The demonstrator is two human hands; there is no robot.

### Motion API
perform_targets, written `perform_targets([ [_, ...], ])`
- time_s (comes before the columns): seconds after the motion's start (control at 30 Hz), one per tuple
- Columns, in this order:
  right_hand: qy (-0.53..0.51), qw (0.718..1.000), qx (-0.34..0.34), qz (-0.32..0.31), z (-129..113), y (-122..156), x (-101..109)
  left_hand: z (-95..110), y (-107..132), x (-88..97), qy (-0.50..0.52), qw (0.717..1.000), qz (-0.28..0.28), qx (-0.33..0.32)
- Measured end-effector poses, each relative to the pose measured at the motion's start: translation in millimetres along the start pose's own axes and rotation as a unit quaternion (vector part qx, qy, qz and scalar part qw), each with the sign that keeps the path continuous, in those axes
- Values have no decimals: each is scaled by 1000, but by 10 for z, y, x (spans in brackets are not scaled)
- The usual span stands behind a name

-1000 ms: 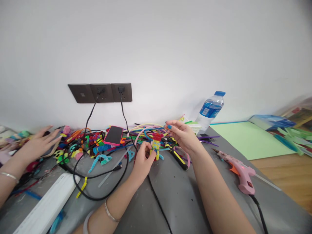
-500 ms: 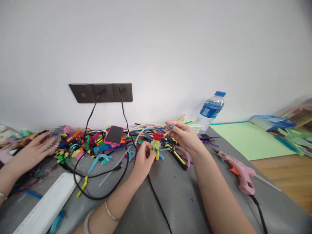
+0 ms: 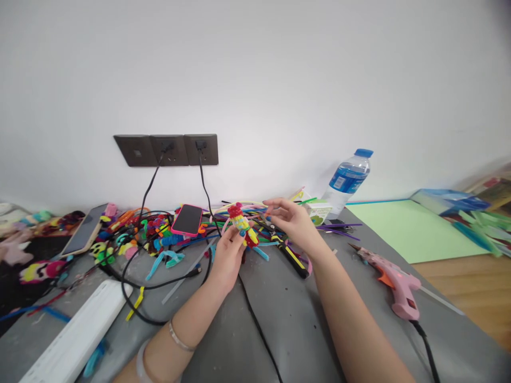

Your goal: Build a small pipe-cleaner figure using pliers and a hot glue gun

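My left hand [image 3: 224, 258] is closed around a small red and yellow pipe-cleaner figure [image 3: 242, 223] with a bit of blue on it. The figure leans to the left, its red top pointing up. To the right of it hovers my right hand [image 3: 293, 221], thumb and forefinger a little apart with nothing visible between them. Beneath that hand lie black-and-yellow pliers [image 3: 293, 256], partly hidden by the fingers. Behind both hands is a bundle of colored pipe cleaners [image 3: 219, 208]. A light blue pipe-cleaner piece [image 3: 261, 254] lies just below the figure.
A pink glue gun [image 3: 393, 279] lies at right, near a tilted water bottle [image 3: 346, 181] and green sheet [image 3: 403, 229]. Leftward are a pink-edged phone [image 3: 187, 219], another phone [image 3: 85, 229], black cables [image 3: 259, 324], a white power strip [image 3: 75, 338] and colorful pipe-cleaner pieces [image 3: 163, 242].
My left hand has moved slightly left and up, tilting the figure. My right thumb and forefinger have parted from a pinch. Another person's hand at the left has gone from view.
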State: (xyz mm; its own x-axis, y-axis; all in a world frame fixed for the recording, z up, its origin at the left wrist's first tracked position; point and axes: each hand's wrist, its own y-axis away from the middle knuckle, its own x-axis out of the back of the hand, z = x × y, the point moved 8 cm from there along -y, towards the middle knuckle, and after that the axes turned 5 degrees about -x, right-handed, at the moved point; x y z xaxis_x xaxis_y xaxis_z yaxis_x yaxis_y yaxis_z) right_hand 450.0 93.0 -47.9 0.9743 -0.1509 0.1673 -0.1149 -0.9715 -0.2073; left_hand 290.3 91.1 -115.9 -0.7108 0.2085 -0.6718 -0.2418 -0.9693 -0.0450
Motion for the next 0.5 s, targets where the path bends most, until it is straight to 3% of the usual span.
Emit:
perform_targets([
  [0.2,71,994,71,-31,-68,18,-257,-83,14,-46,60,996,-11,64],
  [0.5,133,987,86,-39,-86,42,-287,-62,-4,-7,53,998,2,44],
])
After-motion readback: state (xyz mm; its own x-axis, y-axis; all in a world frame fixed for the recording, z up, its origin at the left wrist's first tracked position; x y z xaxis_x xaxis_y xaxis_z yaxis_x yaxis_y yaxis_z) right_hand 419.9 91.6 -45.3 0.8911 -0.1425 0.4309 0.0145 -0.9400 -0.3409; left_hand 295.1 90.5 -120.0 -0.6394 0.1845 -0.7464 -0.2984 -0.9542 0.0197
